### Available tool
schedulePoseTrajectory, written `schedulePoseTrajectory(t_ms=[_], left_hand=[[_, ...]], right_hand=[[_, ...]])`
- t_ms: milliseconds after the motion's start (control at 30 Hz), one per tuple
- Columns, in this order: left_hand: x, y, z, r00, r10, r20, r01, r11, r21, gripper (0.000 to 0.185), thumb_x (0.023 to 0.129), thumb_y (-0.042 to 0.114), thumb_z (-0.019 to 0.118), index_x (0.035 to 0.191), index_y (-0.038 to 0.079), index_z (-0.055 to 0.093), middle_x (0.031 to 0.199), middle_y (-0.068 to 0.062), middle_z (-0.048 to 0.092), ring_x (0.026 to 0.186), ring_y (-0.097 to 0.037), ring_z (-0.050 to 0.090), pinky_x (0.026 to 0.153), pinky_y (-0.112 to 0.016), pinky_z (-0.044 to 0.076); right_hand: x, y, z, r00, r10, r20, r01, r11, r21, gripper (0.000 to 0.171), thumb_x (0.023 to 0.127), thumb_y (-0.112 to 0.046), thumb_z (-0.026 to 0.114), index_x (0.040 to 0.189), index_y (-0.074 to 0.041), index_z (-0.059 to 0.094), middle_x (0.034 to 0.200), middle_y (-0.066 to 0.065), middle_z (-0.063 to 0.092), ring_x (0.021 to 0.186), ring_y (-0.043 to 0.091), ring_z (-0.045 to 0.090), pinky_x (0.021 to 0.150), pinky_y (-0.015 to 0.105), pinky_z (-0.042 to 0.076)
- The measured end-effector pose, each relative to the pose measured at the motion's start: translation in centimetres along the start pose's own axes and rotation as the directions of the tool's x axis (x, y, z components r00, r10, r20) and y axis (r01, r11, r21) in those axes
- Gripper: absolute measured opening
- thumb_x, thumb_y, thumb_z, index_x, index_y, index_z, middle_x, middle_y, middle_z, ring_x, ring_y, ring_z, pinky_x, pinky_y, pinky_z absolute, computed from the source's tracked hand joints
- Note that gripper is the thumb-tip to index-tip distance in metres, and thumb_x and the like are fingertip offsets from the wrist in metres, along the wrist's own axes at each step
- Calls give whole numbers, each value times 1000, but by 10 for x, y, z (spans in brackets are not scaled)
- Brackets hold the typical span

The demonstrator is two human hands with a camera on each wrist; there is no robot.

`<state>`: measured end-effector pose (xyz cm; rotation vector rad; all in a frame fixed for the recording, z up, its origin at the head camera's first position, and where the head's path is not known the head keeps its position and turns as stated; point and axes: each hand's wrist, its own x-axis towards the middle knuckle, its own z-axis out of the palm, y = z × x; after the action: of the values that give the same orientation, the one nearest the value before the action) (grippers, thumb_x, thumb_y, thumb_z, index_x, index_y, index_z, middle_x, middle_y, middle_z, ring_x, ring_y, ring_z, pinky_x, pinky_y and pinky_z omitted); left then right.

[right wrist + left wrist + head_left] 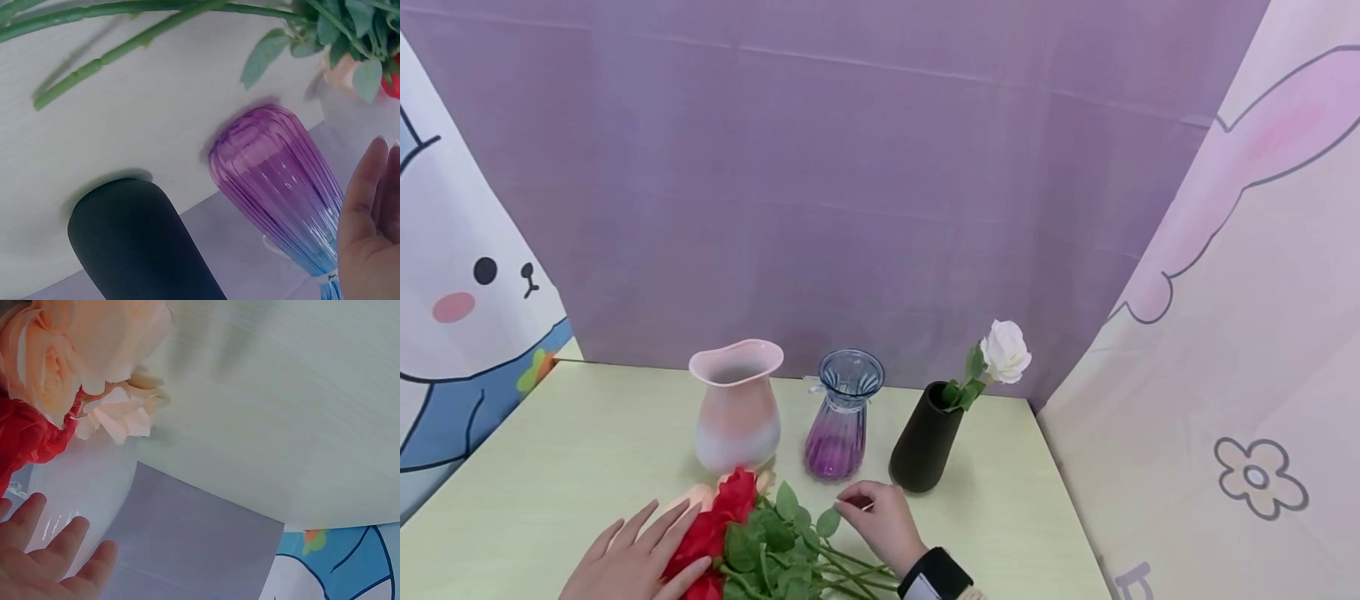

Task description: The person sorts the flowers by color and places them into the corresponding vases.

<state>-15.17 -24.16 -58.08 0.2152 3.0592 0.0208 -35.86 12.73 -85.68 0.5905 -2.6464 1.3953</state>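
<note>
A bunch of artificial roses lies on the table, with red roses [735, 496] and peach roses [47, 356] at its left end and green leaves [778, 533] and stems [81, 72] toward the right. My left hand [643, 554] is over the red blooms, its fingers extended and spread. Close to a leaf at the bunch's upper right is my right hand [883, 521], with loosely bent fingers and nothing visible between them. Beyond the hands stand a pink-and-white vase [737, 417], a blue-purple glass vase [838, 433] and a black vase [925, 442] holding one white rose [1006, 352].
The pale table [595, 450] ends at a purple cloth backdrop [865, 183] behind the vases. Cartoon-printed cloth [1210, 367] hangs on the right, and another with a white character [460, 225] on the left. A black band [936, 575] circles the right wrist.
</note>
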Motion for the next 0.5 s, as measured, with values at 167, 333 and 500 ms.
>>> schedulePoseTrajectory(t_ms=[167, 333, 500], left_hand=[[-10, 23, -44, 997, -37, 73, 41, 998, -55, 91, 84, 85, 35, 150, 23, 45, 147, -8, 52, 136, -47, 38, 106, -72, 31], [5, 0, 11, 999, 13, -31, -13, 1000, -18, 89, 85, 87, 25, 157, 33, 29, 157, 0, 40, 145, -47, 25, 110, -75, 19], [16, -12, 51, 993, 39, -112, -39, 999, 2, 84, 87, 85, 25, 157, 39, 22, 160, 8, 34, 149, -42, 19, 113, -75, 10]], right_hand=[[-8, 22, 18, 997, -29, 76, 31, 999, -24, 18, 86, -61, 68, 99, -48, 69, 91, -21, 72, 75, -1, 66, 61, 21, 53], [-14, 39, 35, 985, -66, 157, 77, 995, -67, 18, 85, -64, 65, 97, -51, 69, 89, -25, 70, 73, -2, 64, 58, 20, 51], [-21, 41, 46, 965, -71, 253, 100, 989, -106, 19, 84, -67, 63, 95, -52, 68, 84, -27, 68, 72, -6, 61, 58, 19, 48]])
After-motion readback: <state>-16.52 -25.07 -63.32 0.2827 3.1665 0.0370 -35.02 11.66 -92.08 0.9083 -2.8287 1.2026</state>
